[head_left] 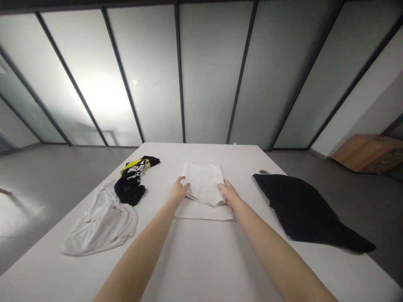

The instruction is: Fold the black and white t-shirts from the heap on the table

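Note:
A white folded garment point(204, 180) lies flat in the middle of the table, its exact kind hidden by the folds. My left hand point(180, 189) grips its left edge, thumb on top and the fingers partly underneath. On the opposite edge my right hand point(229, 193) holds the cloth in the same way. Between my hands the upper layer is slightly rumpled, and its near edge sags in a curve. A lower layer sticks out toward me beneath it, with a straight hem.
On the white table point(201, 260), a crumpled white garment point(102, 222) lies at left. Touching it is a bunched black garment point(130, 184) with yellow and white print. At right, a black garment point(305, 209) hangs over the edge, beside a small grey ring-shaped thing point(264, 172).

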A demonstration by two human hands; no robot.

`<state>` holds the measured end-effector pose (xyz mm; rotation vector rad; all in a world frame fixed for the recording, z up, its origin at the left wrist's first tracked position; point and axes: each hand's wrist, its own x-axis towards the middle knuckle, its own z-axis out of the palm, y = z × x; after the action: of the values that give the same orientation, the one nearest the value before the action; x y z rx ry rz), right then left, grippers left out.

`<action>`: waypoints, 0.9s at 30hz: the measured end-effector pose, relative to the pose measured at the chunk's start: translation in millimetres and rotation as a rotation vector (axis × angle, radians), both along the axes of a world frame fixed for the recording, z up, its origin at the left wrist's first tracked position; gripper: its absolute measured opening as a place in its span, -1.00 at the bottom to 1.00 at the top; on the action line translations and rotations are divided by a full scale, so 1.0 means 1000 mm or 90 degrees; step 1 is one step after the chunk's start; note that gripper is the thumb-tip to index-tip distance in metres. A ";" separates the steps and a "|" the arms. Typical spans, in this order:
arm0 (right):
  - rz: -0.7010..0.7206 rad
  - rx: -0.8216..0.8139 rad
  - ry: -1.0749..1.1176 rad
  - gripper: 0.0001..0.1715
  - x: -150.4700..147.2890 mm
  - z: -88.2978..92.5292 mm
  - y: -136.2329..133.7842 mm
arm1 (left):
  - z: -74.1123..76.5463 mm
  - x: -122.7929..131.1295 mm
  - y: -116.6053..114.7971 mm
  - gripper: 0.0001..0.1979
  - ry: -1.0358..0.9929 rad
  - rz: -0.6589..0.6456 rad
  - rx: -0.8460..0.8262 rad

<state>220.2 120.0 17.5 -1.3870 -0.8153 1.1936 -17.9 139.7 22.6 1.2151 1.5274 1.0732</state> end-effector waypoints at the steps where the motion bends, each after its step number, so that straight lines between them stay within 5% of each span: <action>1: -0.014 -0.001 -0.009 -0.26 0.001 -0.001 0.003 | 0.000 0.001 0.004 -0.48 -0.011 0.002 -0.009; 6: -0.043 -0.024 -0.034 0.00 0.005 -0.006 -0.015 | 0.003 -0.002 0.002 -0.35 -0.080 -0.003 -0.067; 14: 0.079 -0.012 0.011 -0.67 0.014 -0.011 -0.078 | 0.003 -0.015 -0.042 -0.69 -0.166 -0.031 -0.057; 20: 0.054 0.010 0.048 -0.80 0.022 -0.015 -0.092 | -0.004 -0.017 -0.060 -0.60 -0.119 0.022 -0.100; 27: 0.052 0.015 0.048 -0.71 0.022 -0.013 -0.091 | 0.000 -0.016 -0.041 -0.63 -0.014 0.008 -0.159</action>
<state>242.0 28.9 4.0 -1.2925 -0.8356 1.2876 -34.1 98.3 22.4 1.0201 1.5998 0.8705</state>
